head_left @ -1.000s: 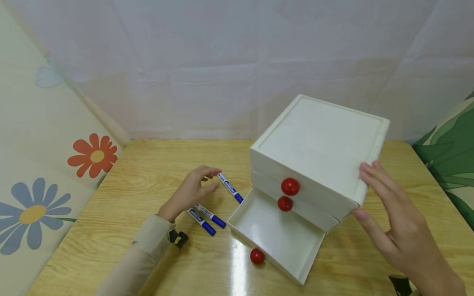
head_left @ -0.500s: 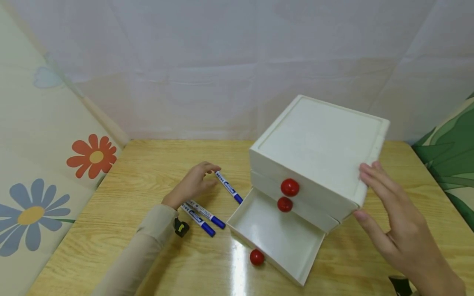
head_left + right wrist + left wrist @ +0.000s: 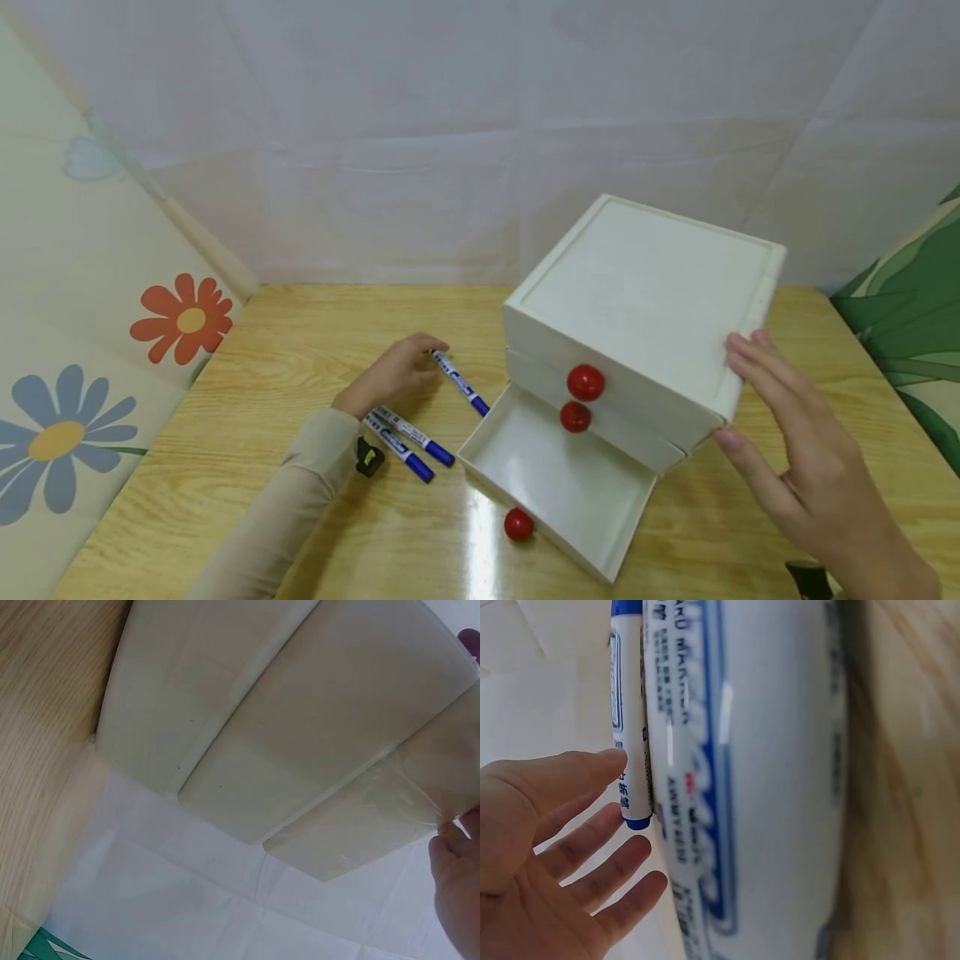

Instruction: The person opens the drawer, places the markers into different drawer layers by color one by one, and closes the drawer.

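Note:
My left hand [image 3: 390, 375] pinches the plain end of a blue-capped whiteboard marker [image 3: 461, 386] with thumb and fingertips. In the left wrist view the thumb lies against this marker [image 3: 630, 705] near its end, and the other fingers spread beside it. Two similar whiteboard markers [image 3: 401, 448] lie side by side under that wrist, one of them large in the left wrist view. To the right stands a white drawer unit [image 3: 652, 292], its bottom drawer [image 3: 566, 479] pulled out. My right hand [image 3: 817, 458] rests extended fingers on the unit's right edge, thumb near the front corner.
Red round knobs [image 3: 586, 382] mark the drawer fronts, with the lowest knob [image 3: 519, 525] jutting out toward the front. The wooden table [image 3: 315, 333] meets a pale cloth backdrop [image 3: 375, 167] behind. Flower-printed panelling [image 3: 60, 333] borders the left side.
My left thumb and fingers have closed in on the far marker, whose plain end has swung slightly left. The wrist has moved slightly over the other two. My right hand has stayed on the unit.

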`<action>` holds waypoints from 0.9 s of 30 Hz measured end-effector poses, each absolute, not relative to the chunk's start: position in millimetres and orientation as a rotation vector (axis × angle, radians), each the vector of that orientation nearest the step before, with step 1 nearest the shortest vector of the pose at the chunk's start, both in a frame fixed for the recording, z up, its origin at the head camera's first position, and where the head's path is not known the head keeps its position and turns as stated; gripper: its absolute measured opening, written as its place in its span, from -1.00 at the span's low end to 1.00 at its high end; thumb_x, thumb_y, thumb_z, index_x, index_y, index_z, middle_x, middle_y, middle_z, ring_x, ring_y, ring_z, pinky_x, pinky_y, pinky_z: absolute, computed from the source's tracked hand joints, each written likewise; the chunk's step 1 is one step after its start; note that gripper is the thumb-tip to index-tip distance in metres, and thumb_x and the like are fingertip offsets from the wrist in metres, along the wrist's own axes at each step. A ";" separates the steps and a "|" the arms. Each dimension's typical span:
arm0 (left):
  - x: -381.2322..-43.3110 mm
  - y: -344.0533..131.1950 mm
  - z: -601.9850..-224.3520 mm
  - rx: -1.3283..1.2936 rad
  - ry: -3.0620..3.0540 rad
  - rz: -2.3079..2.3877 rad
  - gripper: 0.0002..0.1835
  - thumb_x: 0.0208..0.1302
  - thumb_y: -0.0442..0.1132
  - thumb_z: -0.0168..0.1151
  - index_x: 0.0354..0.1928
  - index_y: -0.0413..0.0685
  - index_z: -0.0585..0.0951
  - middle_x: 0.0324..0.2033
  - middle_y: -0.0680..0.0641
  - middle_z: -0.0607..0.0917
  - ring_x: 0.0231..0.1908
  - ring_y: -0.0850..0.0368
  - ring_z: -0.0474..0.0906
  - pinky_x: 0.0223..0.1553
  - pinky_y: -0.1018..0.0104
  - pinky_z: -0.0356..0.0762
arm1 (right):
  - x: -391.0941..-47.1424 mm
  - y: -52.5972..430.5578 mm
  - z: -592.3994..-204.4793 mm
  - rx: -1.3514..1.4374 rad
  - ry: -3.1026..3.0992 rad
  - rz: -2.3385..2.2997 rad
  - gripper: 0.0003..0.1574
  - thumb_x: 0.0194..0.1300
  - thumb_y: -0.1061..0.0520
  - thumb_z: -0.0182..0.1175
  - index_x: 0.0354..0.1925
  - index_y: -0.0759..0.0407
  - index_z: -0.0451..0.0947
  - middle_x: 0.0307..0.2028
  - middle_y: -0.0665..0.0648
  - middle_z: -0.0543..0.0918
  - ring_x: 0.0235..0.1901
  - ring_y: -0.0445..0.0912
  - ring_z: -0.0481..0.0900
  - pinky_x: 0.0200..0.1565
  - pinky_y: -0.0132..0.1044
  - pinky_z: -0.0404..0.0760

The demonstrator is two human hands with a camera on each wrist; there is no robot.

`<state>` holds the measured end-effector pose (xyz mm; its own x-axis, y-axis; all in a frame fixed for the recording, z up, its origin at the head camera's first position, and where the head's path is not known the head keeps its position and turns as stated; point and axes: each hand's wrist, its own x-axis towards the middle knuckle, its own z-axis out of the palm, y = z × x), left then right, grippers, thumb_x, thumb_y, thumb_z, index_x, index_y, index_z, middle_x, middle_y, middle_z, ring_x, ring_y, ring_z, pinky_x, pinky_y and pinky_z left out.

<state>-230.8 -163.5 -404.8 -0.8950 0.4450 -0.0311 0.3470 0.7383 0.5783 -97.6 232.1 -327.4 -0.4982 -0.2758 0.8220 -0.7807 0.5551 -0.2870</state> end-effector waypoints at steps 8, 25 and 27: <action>-231.2 -163.9 -409.2 0.663 2.756 0.811 -0.70 0.05 -0.39 0.29 -0.11 -0.17 0.60 -0.13 -0.12 0.61 -0.08 0.00 0.52 0.05 0.11 0.50 | -97.3 232.1 -327.0 0.846 -2.044 0.860 -0.22 0.32 -0.15 0.00 0.07 0.58 0.33 0.16 0.43 0.38 0.29 0.19 0.22 0.37 -0.32 0.15; -234.0 -168.9 -416.5 0.783 2.787 0.767 -0.81 0.02 -0.39 0.31 -0.26 -0.08 0.67 -0.24 -0.06 0.69 -0.15 0.03 0.58 -0.01 0.14 0.54 | -96.4 231.3 -326.2 0.841 -2.055 0.865 -0.22 0.32 -0.15 0.00 0.08 0.58 0.32 0.16 0.43 0.38 0.30 0.18 0.21 0.37 -0.33 0.14; -233.3 -170.3 -416.5 0.778 2.788 0.769 -0.81 0.03 -0.39 0.31 -0.26 -0.06 0.67 -0.24 -0.05 0.70 -0.16 0.05 0.59 -0.03 0.15 0.55 | -96.4 231.3 -326.2 0.841 -2.055 0.866 -0.22 0.32 -0.15 0.00 0.08 0.58 0.32 0.16 0.43 0.38 0.30 0.18 0.21 0.37 -0.33 0.15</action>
